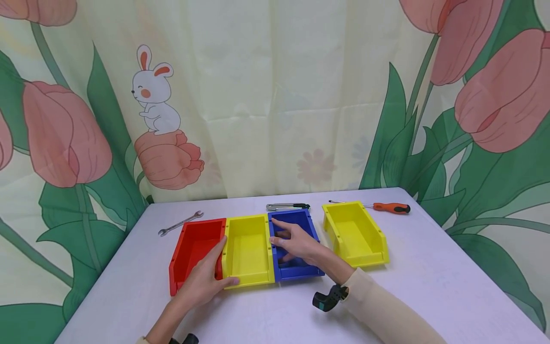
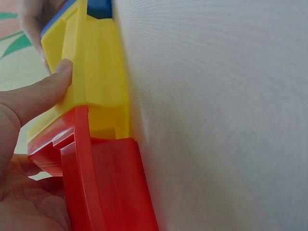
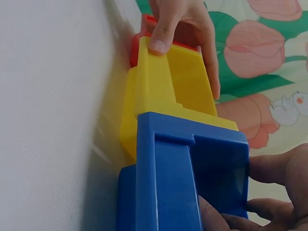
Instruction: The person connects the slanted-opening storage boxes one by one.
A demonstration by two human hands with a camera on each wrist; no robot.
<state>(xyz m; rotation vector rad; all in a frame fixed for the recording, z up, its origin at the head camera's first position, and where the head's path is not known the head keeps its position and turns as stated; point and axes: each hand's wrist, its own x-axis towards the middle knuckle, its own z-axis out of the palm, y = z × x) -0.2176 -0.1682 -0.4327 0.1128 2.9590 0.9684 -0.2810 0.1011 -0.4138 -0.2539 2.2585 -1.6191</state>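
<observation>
Three open plastic bins stand side by side on the table: a red bin [image 1: 193, 248], a yellow bin [image 1: 249, 248] in the middle and a blue bin [image 1: 298, 273]. My left hand [image 1: 204, 277] grips the middle yellow bin at its front left corner, thumb on the front lip and fingers along the wall next to the red bin. With my right hand [image 1: 301, 243] I hold the blue bin by its left wall, some fingers reaching down inside. In the right wrist view the blue bin [image 3: 173, 178] sits right against the yellow bin [image 3: 159, 86].
Another yellow bin [image 1: 356, 234] stands apart on the right. Behind it lies a screwdriver [image 1: 388, 207] with an orange and black handle. A wrench [image 1: 180, 223] lies at the back left, and a utility knife [image 1: 288, 207] behind the blue bin. A printed curtain [image 1: 275, 105] hangs behind the table.
</observation>
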